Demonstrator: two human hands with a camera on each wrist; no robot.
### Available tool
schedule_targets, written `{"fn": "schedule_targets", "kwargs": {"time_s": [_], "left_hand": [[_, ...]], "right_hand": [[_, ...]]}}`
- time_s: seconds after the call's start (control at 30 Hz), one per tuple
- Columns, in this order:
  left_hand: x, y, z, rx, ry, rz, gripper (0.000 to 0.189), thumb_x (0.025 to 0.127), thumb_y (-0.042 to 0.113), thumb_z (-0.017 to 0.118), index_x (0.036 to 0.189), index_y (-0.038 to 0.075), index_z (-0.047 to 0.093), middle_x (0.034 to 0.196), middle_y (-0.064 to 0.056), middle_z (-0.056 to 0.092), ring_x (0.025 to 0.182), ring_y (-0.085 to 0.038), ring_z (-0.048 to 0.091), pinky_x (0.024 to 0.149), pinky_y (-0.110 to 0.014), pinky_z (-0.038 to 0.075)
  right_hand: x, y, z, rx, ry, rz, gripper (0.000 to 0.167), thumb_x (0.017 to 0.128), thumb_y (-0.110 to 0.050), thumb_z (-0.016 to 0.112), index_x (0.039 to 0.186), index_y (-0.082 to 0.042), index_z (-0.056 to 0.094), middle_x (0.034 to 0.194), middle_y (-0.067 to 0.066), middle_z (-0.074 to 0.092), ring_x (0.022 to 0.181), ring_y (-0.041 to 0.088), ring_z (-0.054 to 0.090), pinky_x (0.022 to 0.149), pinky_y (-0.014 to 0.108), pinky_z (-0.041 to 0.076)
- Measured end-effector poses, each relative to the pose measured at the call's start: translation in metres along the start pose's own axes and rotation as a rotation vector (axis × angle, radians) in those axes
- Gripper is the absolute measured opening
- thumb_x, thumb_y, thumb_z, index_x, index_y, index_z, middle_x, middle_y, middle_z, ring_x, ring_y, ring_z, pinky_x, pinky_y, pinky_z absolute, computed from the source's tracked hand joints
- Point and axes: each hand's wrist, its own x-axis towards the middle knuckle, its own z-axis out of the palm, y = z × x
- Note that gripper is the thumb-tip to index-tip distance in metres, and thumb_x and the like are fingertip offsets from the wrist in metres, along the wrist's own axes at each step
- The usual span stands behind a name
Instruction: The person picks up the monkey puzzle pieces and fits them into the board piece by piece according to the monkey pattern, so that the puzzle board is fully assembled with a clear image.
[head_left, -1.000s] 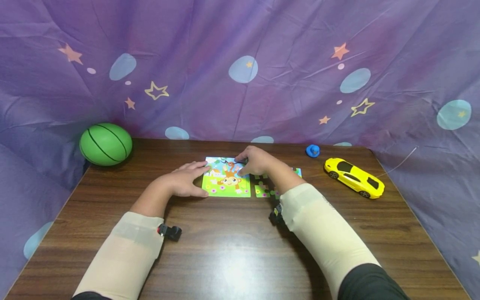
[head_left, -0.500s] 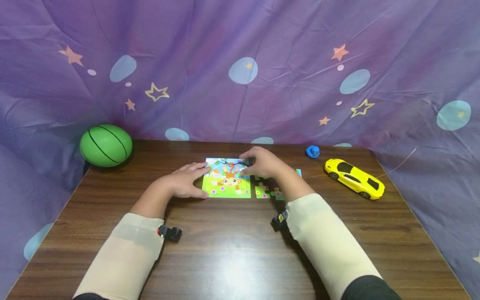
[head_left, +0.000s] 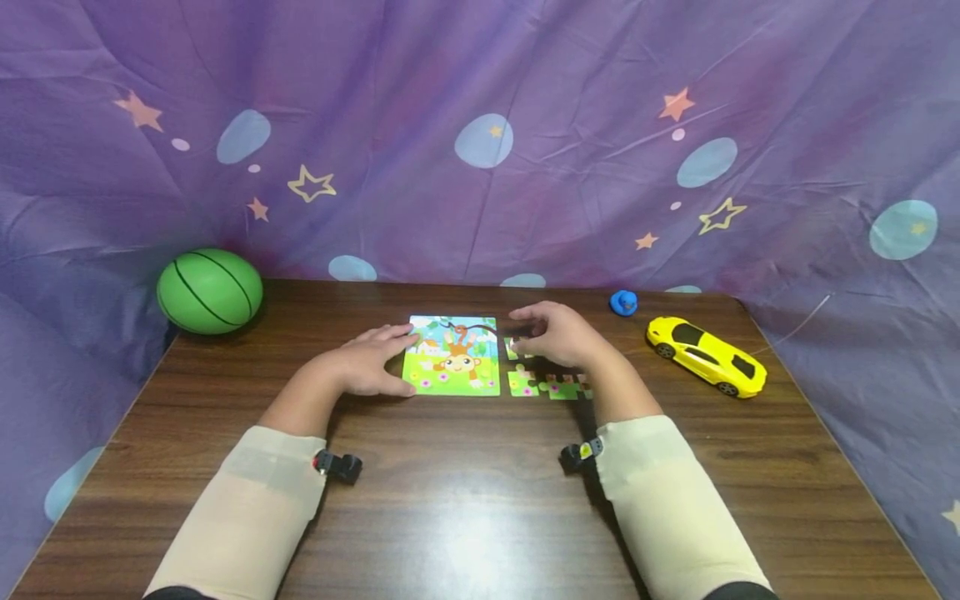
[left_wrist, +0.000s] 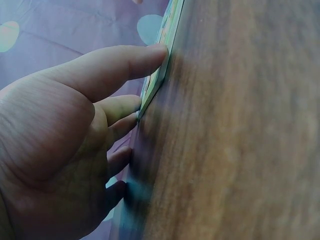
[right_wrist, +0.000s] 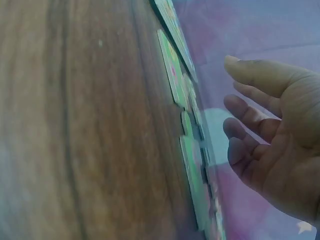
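Note:
A square monkey picture puzzle (head_left: pixel 452 357) lies flat on the table in the middle of the head view. My left hand (head_left: pixel 367 362) is spread at its left side, the thumb touching its near left corner; in the left wrist view that thumb (left_wrist: pixel 145 60) rests against the edge of the puzzle. To the right of it lie several loose jigsaw pieces (head_left: pixel 522 383), some hidden under my right hand (head_left: pixel 561 336). That hand hovers over them with its fingers loosely bent, and the right wrist view shows a gap between the fingers (right_wrist: pixel 245 112) and the pieces (right_wrist: pixel 195 175).
A green ball (head_left: pixel 210 292) sits at the table's far left corner. On the right stand a blue rubber duck (head_left: pixel 623 303) and a yellow toy car (head_left: pixel 707 357). A purple patterned curtain (head_left: pixel 420 192) hangs behind the brown wooden table (head_left: pixel 450 500).
My right hand has drawn back from the puzzle's upper right part and moved right, over the loose pieces. The puzzle's right side is now uncovered. My left hand has stayed in place.

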Motion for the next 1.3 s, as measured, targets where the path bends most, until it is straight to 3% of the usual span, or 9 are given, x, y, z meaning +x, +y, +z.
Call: {"fn": "schedule_targets", "kwargs": {"time_s": [0.2, 0.47, 0.97, 1.3], "left_hand": [[0.001, -0.001, 0.001, 0.0, 0.005, 0.005, 0.099, 0.092, 0.055, 0.074, 0.172, 0.023, 0.025, 0.183, -0.006, 0.012, 0.168, -0.045, 0.006, 0.132, -0.074, 0.012], [0.002, -0.001, 0.0, 0.003, 0.0, 0.003, 0.1, 0.092, 0.056, 0.074, 0.172, 0.024, 0.024, 0.183, -0.005, 0.011, 0.168, -0.045, 0.005, 0.132, -0.074, 0.012], [0.0, -0.001, 0.001, 0.001, 0.001, 0.004, 0.1, 0.092, 0.056, 0.074, 0.172, 0.023, 0.025, 0.183, -0.005, 0.012, 0.168, -0.045, 0.006, 0.131, -0.075, 0.013], [0.001, -0.002, 0.001, 0.006, 0.007, 0.007, 0.101, 0.092, 0.056, 0.074, 0.173, 0.022, 0.024, 0.183, -0.007, 0.012, 0.168, -0.045, 0.007, 0.132, -0.073, 0.013]], "right_hand": [[-0.002, 0.011, 0.001, 0.01, -0.01, 0.023, 0.057, 0.092, -0.031, 0.085, 0.145, -0.019, 0.068, 0.134, 0.007, 0.071, 0.114, 0.027, 0.065, 0.098, 0.046, 0.055], [-0.002, 0.015, 0.001, -0.003, -0.031, 0.039, 0.055, 0.091, -0.027, 0.085, 0.143, -0.019, 0.069, 0.13, 0.012, 0.072, 0.12, 0.03, 0.064, 0.106, 0.05, 0.054], [-0.002, 0.016, 0.006, -0.025, -0.042, 0.072, 0.052, 0.092, -0.018, 0.082, 0.142, -0.02, 0.07, 0.131, 0.012, 0.068, 0.121, 0.03, 0.062, 0.104, 0.049, 0.054], [0.0, 0.014, 0.007, -0.052, -0.016, 0.016, 0.053, 0.089, -0.011, 0.082, 0.14, -0.016, 0.072, 0.124, 0.01, 0.068, 0.109, 0.026, 0.063, 0.096, 0.045, 0.055]]}}
